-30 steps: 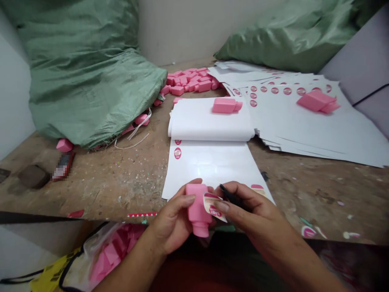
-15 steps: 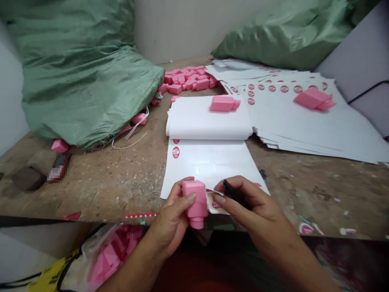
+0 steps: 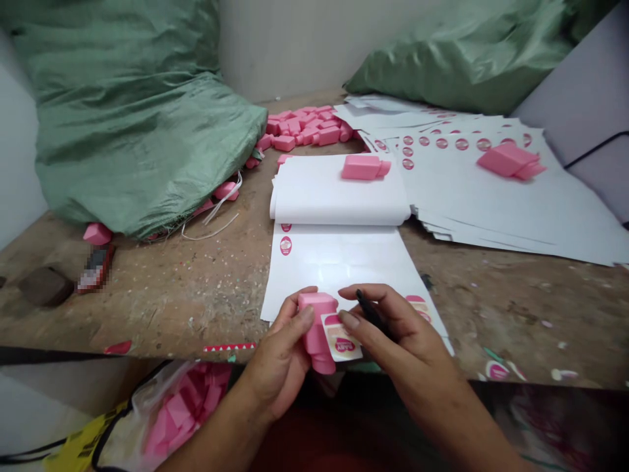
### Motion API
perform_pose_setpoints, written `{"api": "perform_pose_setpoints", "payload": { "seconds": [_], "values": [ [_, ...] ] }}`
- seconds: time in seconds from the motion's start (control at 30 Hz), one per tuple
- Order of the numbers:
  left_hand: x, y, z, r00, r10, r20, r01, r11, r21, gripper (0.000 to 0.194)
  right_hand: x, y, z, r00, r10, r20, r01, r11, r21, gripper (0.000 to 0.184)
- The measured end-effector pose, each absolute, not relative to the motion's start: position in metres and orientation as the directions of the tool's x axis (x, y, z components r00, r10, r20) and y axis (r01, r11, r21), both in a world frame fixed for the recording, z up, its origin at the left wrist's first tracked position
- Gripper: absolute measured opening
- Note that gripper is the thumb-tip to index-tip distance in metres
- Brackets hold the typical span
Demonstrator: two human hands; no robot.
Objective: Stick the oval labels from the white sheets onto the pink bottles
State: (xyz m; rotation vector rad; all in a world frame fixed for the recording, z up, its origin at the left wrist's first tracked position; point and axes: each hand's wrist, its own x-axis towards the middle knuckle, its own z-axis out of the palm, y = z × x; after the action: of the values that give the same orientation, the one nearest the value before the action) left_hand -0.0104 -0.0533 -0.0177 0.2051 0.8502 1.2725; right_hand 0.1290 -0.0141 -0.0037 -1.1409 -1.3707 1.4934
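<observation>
My left hand (image 3: 282, 354) is closed around a small pink plastic bottle (image 3: 316, 328), held neck down at the table's front edge. My right hand (image 3: 393, 334) pinches a white and pink label sticker (image 3: 341, 339) against the bottle's side, and a thin black tool (image 3: 371, 313) lies tucked under its fingers. Just beyond both hands lies a white sticker sheet (image 3: 339, 262) with a few labels left on it, its top part rolled back.
Another pink bottle (image 3: 364, 167) rests on the rolled sheet, and one more (image 3: 511, 161) on spread sheets (image 3: 491, 196) at right. A pile of pink bottles (image 3: 304, 130) lies by a green sack (image 3: 132, 131). A bag of bottles (image 3: 177, 410) hangs below the table edge.
The label in my right hand has swung round from the bottle's edge and now lies flat against its side. My left hand has turned the bottle slightly.
</observation>
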Motion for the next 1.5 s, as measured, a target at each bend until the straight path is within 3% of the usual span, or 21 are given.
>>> {"api": "perform_pose_setpoints", "payload": {
  "seconds": [0.33,0.67,0.83,1.5],
  "values": [
    [-0.010,-0.050,-0.016,0.033,0.892,-0.451,-0.800,0.293,0.523,0.026,0.123,-0.019,-0.001,-0.283,0.949,-0.142,0.054,-0.132,-0.990,0.033],
    [-0.011,-0.051,-0.017,-0.016,0.888,-0.459,-0.760,0.287,0.582,0.028,0.125,-0.018,-0.004,-0.343,0.936,-0.073,0.081,-0.047,-0.996,0.030],
    [-0.012,-0.052,-0.018,-0.032,0.897,-0.441,-0.731,0.279,0.622,0.030,0.125,-0.018,-0.006,-0.355,0.929,-0.106,0.081,-0.082,-0.993,0.031],
    [-0.013,-0.053,-0.020,-0.037,0.898,-0.438,-0.722,0.279,0.633,0.037,0.125,-0.018,-0.011,-0.352,0.929,-0.112,0.154,-0.061,-0.986,0.035]
  ]
}}
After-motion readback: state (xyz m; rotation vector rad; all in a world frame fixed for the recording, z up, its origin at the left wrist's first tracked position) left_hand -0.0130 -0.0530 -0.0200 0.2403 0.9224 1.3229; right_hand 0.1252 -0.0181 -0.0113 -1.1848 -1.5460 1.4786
